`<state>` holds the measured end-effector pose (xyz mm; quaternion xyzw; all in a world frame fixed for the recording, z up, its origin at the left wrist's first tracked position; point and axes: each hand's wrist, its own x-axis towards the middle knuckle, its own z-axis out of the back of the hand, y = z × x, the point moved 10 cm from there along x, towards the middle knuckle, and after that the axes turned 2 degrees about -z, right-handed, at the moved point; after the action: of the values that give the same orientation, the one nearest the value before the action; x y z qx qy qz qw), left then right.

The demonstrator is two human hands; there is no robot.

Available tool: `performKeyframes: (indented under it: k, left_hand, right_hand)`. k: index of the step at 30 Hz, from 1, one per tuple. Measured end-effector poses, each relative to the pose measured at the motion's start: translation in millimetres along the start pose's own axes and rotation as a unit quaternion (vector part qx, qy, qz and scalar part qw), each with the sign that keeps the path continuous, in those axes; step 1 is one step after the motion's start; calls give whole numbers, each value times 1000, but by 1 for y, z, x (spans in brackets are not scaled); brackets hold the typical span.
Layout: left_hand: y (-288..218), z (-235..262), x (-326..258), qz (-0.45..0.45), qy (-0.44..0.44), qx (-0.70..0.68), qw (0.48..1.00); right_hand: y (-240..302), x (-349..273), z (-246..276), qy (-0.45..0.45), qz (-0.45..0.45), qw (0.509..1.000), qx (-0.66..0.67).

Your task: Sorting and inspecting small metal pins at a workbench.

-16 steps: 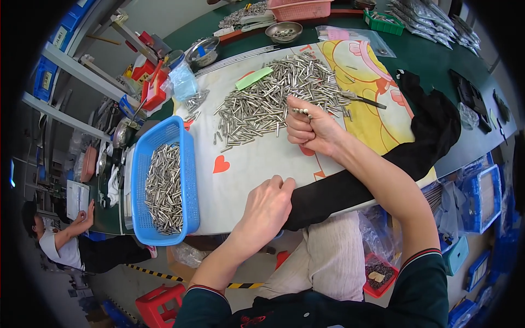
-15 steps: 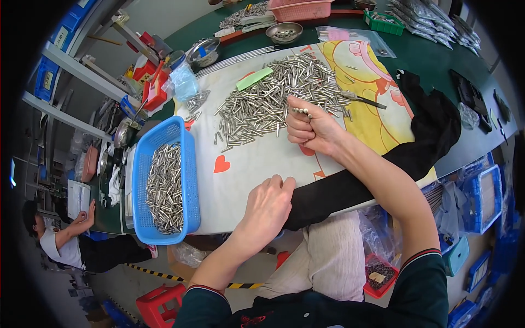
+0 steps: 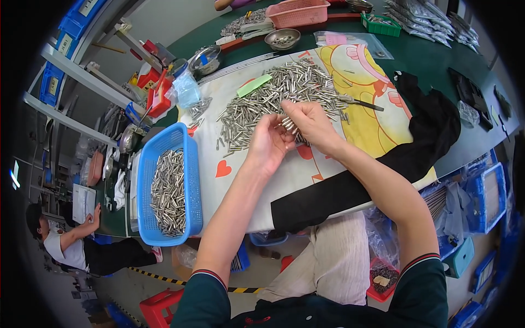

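Note:
A large heap of short silvery metal pins (image 3: 249,106) lies spread over a printed cloth (image 3: 219,199). At the near edge of the heap, my right hand (image 3: 313,124) is closed round a small bunch of metal pins (image 3: 289,127). My left hand (image 3: 269,145) meets it from the left, its curled fingers against the same bunch; the fingers partly cover how each pin is gripped. A light green slip (image 3: 254,86) rests on the heap. To the left stands a blue basket (image 3: 192,186) holding many more such pins.
Black cloth (image 3: 322,199) runs along the table's near edge and up the right. Pliers (image 3: 361,102) lie right of the heap. Beyond it are a metal bowl (image 3: 283,39), a pink basket (image 3: 298,13) and a green tray (image 3: 381,25). Another person (image 3: 71,240) works at far left.
My left hand has lifted off the black cloth and moved up to the pins in my right hand. My right hand has turned, and the bunch now points downward between both hands.

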<state>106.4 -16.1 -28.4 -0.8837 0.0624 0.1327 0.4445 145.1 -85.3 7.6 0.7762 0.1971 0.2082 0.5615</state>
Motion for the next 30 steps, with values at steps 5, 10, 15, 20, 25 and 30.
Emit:
performKeyframes:
  k: [5,10,15,20,25,30]
  left_hand:
    - [11,-3,-3,-22,32,90,995]
    - [23,-5,-3,31,11,-8,999]
    - [24,-1,1,65,87,-46,993]
    - [22,-3,-3,46,29,-24,998]
    - [22,-2,-3,45,7,-41,998]
    - [27,-8,-4,67,5,-71,995]
  right_hand:
    - [12,-3,10,-90,68,959,-261]
    - [34,-12,-9,-66,212,866,-448]
    - [30,-7,-13,-32,184,886,-425]
    - [32,-7,-11,-27,178,895,-408]
    - [46,-17,-17,-43,257,865,-428]
    - [55,-20,-14,-73,291,858,-417]
